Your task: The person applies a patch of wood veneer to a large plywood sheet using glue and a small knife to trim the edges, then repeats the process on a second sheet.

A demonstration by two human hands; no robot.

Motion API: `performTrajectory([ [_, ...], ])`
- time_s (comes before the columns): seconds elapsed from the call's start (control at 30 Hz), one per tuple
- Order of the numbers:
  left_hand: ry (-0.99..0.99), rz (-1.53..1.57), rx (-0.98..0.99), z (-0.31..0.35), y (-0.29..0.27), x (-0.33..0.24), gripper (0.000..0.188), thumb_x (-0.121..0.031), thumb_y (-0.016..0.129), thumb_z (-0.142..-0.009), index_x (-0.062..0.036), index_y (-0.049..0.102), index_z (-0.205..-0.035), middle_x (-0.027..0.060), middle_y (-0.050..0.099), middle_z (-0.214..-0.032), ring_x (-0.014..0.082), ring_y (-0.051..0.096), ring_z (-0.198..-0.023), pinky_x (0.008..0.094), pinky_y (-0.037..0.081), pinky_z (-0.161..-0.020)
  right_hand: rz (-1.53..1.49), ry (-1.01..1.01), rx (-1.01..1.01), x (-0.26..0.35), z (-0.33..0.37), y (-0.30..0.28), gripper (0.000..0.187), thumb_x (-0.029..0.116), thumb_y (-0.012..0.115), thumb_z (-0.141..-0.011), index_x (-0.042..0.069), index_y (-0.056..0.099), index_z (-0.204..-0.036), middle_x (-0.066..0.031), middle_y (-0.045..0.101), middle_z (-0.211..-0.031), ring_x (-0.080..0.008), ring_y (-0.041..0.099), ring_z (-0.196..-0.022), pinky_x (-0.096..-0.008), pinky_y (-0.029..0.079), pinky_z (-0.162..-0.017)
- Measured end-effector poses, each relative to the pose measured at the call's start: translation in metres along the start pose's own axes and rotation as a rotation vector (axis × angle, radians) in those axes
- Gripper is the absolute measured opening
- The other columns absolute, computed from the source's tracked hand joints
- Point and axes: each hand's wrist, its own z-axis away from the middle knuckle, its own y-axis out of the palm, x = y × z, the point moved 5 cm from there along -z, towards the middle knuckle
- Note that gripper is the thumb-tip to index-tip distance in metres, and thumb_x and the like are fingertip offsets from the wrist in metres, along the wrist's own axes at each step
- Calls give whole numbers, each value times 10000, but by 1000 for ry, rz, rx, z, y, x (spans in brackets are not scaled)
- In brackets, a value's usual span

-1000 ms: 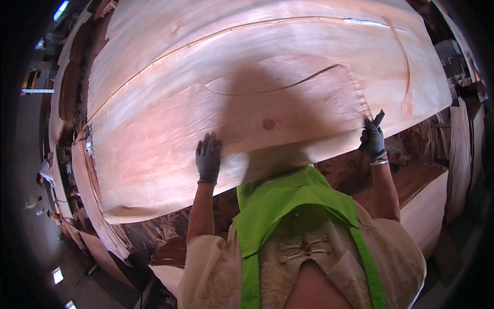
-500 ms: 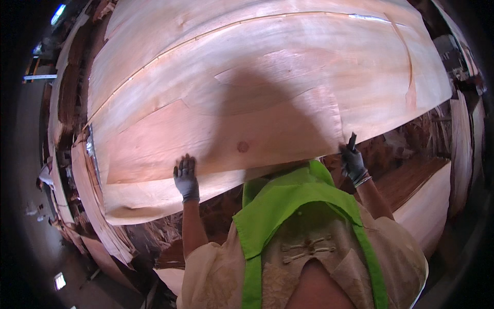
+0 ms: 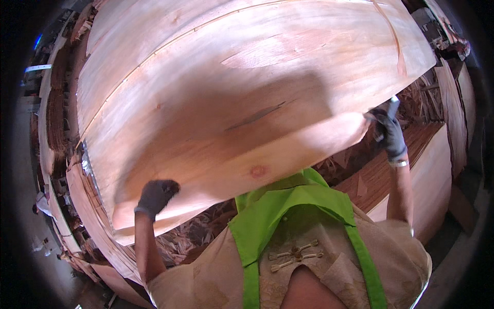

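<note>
A long, narrow piece of wood veneer [image 3: 288,157] with a dark knot is lifted off a large pale veneer sheet [image 3: 350,56] and casts a shadow on it. My left hand [image 3: 157,198], in a dark grey glove, is closed at the near edge of the piece, towards its left end; its fingertips are partly hidden. My right hand [image 3: 389,135], gloved too, pinches the right end of the piece. A short, flat, knife-like tool [image 3: 393,106] sticks up from the same hand. A dark slit [image 3: 257,117] shows in the sheet under the raised piece.
A stack of veneer [image 3: 381,175] lies at the right, beside my right forearm. Torn veneer scraps [image 3: 188,232] fill the space below the sheet's near edge. More veneer stacks [image 3: 59,103] stand along the left. Another person [image 3: 43,203] is at the far left.
The veneer piece has come up off the sheet and towards me. My left hand has gone left and curled from flat; my right hand has moved right and up with the tool.
</note>
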Motion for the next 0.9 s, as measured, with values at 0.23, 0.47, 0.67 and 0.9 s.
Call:
performTrajectory([
  [0.23, -342, -337, -144, -77, 41, 101, 208, -292, 632, -778, -130, 694, -891, 128, 665, -905, 306, 628, -882, 414, 482, -801, -182, 380, 170, -63, -77, 142, 209, 149, 653, -825, -16, 645, -953, -61, 652, -776, -51, 489, -478, -215, 387, -410],
  [0.47, -628, -630, -463, -81, 62, 140, 334, -187, 440, -863, -179, 576, -1168, 85, 489, -1308, 236, 444, -1217, 524, 267, -1016, -90, 308, 86, -70, -114, 195, 178, 174, 671, -809, 0, 632, -803, -44, 607, -587, -94, 504, -435, -244, 403, -408],
  [0.67, -192, -264, -887, -116, 113, -17, 538, -294, 433, -877, -54, 349, -1350, 152, 345, -1410, 309, 280, -1327, 512, 179, -1075, 57, 200, 42, -75, -142, 205, 225, 225, 684, -770, 7, 638, -801, -102, 614, -613, -171, 572, -520, -315, 448, -503],
  [0.9, -262, -180, -990, -138, 120, -67, 500, -285, 480, -866, -36, 415, -1295, 157, 345, -1407, 333, 332, -1282, 523, 190, -1064, 476, -4, -253, -79, -166, 188, 256, 270, 608, -828, 51, 602, -960, -185, 648, -802, -347, 632, -747, -421, 480, -623],
])
